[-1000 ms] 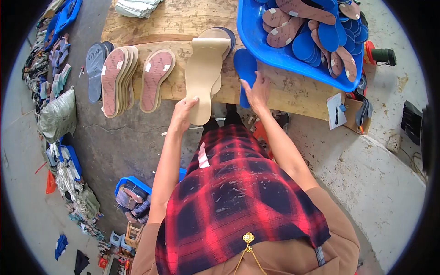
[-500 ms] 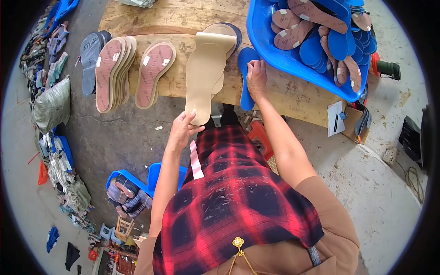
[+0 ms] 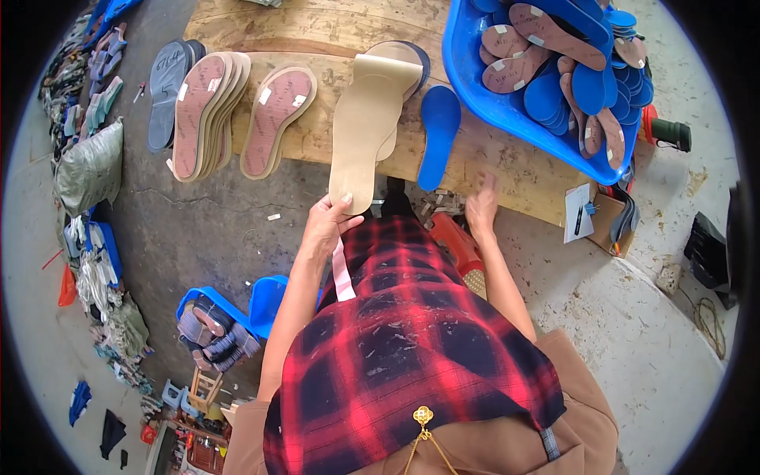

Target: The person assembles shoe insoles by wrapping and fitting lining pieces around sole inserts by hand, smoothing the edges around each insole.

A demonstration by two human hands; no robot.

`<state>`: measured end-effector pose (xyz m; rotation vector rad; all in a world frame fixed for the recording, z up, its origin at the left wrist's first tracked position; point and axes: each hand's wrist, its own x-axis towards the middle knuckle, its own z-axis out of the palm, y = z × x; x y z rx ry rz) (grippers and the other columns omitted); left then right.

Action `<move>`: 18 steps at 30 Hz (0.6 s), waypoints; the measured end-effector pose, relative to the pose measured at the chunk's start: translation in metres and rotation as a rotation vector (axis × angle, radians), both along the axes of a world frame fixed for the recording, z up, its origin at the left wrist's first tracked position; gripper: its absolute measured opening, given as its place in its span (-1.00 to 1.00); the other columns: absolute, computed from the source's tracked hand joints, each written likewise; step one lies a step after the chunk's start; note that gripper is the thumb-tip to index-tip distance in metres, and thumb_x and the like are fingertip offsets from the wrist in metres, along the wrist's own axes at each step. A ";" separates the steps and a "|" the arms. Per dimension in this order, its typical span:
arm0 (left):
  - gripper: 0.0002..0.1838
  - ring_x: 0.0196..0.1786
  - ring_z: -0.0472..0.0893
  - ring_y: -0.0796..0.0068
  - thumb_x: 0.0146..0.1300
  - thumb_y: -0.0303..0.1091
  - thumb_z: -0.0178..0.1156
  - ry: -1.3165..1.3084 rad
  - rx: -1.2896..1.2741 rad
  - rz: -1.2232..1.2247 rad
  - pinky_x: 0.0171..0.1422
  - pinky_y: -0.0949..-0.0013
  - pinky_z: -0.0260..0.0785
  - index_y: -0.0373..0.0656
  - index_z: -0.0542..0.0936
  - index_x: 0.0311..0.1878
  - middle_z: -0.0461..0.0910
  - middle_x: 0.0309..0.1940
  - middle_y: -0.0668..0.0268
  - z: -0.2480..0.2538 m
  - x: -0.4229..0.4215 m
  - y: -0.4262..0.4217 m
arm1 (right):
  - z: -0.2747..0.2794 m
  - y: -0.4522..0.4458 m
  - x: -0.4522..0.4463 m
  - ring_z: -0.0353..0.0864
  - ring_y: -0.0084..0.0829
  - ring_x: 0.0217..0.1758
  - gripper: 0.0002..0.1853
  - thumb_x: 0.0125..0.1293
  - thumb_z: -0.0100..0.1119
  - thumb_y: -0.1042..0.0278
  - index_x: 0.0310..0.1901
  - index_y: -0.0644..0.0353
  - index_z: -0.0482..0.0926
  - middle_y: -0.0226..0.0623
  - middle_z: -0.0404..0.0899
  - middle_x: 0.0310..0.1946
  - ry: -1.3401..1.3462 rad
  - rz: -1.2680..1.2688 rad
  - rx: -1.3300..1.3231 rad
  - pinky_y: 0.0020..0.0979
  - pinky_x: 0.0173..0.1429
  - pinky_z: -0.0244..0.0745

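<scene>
My left hand (image 3: 326, 228) pinches the heel end of a beige insole sheet (image 3: 364, 119), whose top part folds over at the far end. More beige and dark insoles (image 3: 413, 59) lie partly under it. A blue insole (image 3: 440, 134) lies flat on the wooden table (image 3: 317, 20), right of the beige one. My right hand (image 3: 482, 207) is at the table's front edge, apart from the blue insole; it is blurred, and whether its fingers hold anything is unclear.
Left on the table are a small pink-topped pile (image 3: 277, 119), a taller pink-topped stack (image 3: 202, 115) and grey insoles (image 3: 166, 95). A blue tub (image 3: 467, 87) of insoles stands at the right, near a cardboard box (image 3: 606, 226). A red stool (image 3: 457, 245) is below the table.
My right hand has moved off the blue insole, right and toward the table's front edge. My left hand keeps its hold on the beige sheet. The view has shifted slightly.
</scene>
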<state>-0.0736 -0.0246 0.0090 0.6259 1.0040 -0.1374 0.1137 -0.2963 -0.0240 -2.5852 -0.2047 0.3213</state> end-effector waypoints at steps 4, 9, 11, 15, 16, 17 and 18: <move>-0.75 -0.14 0.69 0.46 0.34 -0.35 0.20 -0.004 -0.019 0.066 -0.11 0.40 0.63 -0.20 0.54 0.04 0.66 -0.13 0.25 0.002 -0.002 -0.004 | 0.014 0.089 0.004 0.36 0.02 0.21 -0.43 0.16 0.25 0.25 0.19 0.28 0.37 0.05 0.36 0.12 -0.067 0.061 -0.035 -0.05 0.22 0.30; -0.73 -0.13 0.68 0.46 0.34 -0.36 0.19 0.011 -0.020 0.085 -0.12 0.41 0.63 -0.22 0.52 0.06 0.66 -0.12 0.25 0.006 -0.005 -0.006 | 0.020 0.112 0.008 0.49 -0.04 0.00 -0.66 0.23 0.23 0.30 0.01 0.23 0.50 -0.05 0.48 -0.08 -0.267 0.199 0.130 -0.13 0.06 0.40; -0.73 -0.13 0.68 0.47 0.35 -0.36 0.18 0.025 -0.020 0.079 -0.12 0.41 0.63 -0.22 0.52 0.06 0.65 -0.12 0.25 0.002 -0.005 -0.006 | 0.038 0.128 0.013 0.55 -0.09 -0.21 -0.88 0.24 0.18 0.48 -0.19 0.22 0.55 -0.16 0.52 -0.30 -0.246 0.291 0.433 -0.22 -0.11 0.46; -0.74 -0.12 0.67 0.47 0.35 -0.37 0.17 0.036 -0.005 0.089 -0.11 0.41 0.63 -0.22 0.52 0.06 0.65 -0.11 0.26 -0.003 -0.005 -0.004 | 0.030 0.170 0.035 0.56 -0.14 -0.26 -0.93 0.23 0.20 0.47 -0.28 0.20 0.51 -0.21 0.50 -0.34 -0.349 0.489 0.438 -0.23 -0.20 0.47; -0.74 -0.12 0.67 0.47 0.35 -0.37 0.17 0.039 0.002 0.093 -0.11 0.40 0.63 -0.22 0.52 0.06 0.65 -0.12 0.26 -0.002 -0.004 -0.003 | 0.027 0.174 0.037 0.56 -0.14 -0.26 -0.93 0.23 0.20 0.46 -0.29 0.20 0.51 -0.21 0.49 -0.34 -0.340 0.520 0.404 -0.22 -0.20 0.48; -0.74 -0.12 0.67 0.47 0.35 -0.38 0.17 0.042 0.008 0.096 -0.11 0.40 0.63 -0.22 0.52 0.06 0.65 -0.12 0.26 -0.001 -0.003 -0.003 | 0.025 0.177 0.040 0.57 -0.14 -0.26 -0.92 0.23 0.20 0.45 -0.29 0.19 0.50 -0.21 0.48 -0.35 -0.332 0.549 0.368 -0.22 -0.20 0.49; -0.74 -0.12 0.67 0.47 0.35 -0.38 0.17 0.038 0.007 0.097 -0.10 0.40 0.63 -0.22 0.52 0.05 0.65 -0.12 0.26 -0.001 -0.004 -0.003 | 0.023 0.179 0.041 0.57 -0.14 -0.26 -0.92 0.23 0.20 0.44 -0.29 0.18 0.49 -0.21 0.47 -0.36 -0.325 0.579 0.331 -0.21 -0.20 0.49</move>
